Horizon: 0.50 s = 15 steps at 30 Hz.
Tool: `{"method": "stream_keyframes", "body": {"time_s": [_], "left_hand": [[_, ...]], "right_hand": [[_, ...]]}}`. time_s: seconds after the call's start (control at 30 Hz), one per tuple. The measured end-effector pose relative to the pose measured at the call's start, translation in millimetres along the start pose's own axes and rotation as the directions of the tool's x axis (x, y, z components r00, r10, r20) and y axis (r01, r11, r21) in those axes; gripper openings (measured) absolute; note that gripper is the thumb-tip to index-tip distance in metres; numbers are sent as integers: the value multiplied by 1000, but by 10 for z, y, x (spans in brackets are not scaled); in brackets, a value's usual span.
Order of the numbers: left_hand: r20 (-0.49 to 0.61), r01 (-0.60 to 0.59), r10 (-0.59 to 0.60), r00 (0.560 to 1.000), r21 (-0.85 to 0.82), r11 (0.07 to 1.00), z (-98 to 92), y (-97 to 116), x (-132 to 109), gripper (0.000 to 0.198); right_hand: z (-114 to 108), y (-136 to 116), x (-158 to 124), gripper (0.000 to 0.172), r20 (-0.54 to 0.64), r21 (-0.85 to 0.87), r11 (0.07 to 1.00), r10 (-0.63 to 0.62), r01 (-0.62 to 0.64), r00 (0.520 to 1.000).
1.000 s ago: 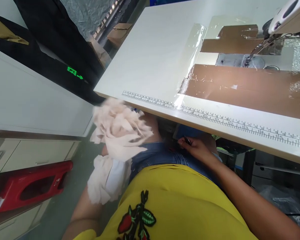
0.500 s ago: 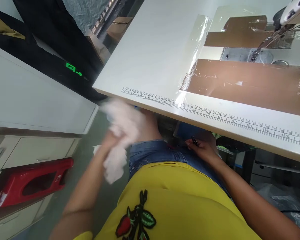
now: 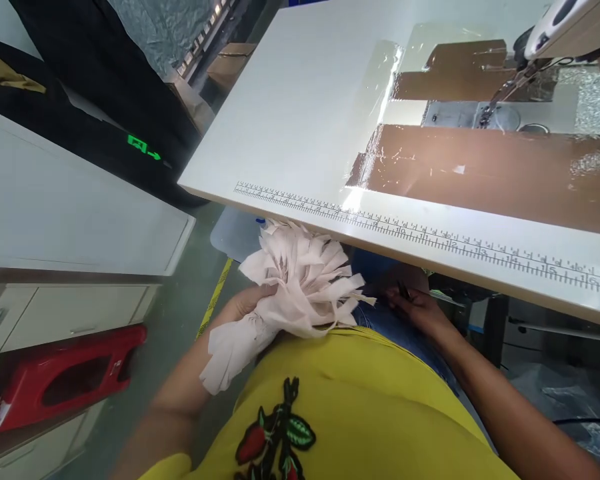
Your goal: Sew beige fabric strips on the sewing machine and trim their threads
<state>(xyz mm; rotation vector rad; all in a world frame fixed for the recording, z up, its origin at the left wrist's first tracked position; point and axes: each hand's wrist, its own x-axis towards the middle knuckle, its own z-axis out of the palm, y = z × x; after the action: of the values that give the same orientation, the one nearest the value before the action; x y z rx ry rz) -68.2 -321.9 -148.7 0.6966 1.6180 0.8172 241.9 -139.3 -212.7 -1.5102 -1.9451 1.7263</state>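
A bunch of pale pink fabric pieces (image 3: 305,280), gathered at a narrow middle with many loose strip-like ends fanning out, lies over my lap just below the table's front edge. My left hand (image 3: 254,299) is closed around its gathered part, with most of the fingers hidden behind the cloth. Over my right thigh, my right hand (image 3: 421,312) is closed on a small black tool (image 3: 404,291). Only its dark tip shows, so its kind cannot be made out.
A white sewing table (image 3: 300,120) with a printed ruler along its front edge spans the top. On it stands a sewing machine (image 3: 560,33) amid taped brown board (image 3: 480,160). Left are a red plastic stool (image 3: 80,367), drawers (image 3: 75,313) and a white panel (image 3: 75,193).
My left hand has brought the pink fabric bunch rightward onto my lap, where it now shows sharply instead of blurred. My right hand stays over my thigh with the black tool.
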Motion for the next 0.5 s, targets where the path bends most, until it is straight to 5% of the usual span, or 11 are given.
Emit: {"method": "stream_keyframes", "body": {"time_s": [0.13,0.5], "left_hand": [[100,72,-57,993,-153,986,14,-40,-16,58],[229,115,-38,973,-334,935,-14,-231,31,63]], "right_hand": [[48,-164,10,39,77,6,998,-64,64,995],[112,-715,-178,37,166,8,965,-259,262,951]]}}
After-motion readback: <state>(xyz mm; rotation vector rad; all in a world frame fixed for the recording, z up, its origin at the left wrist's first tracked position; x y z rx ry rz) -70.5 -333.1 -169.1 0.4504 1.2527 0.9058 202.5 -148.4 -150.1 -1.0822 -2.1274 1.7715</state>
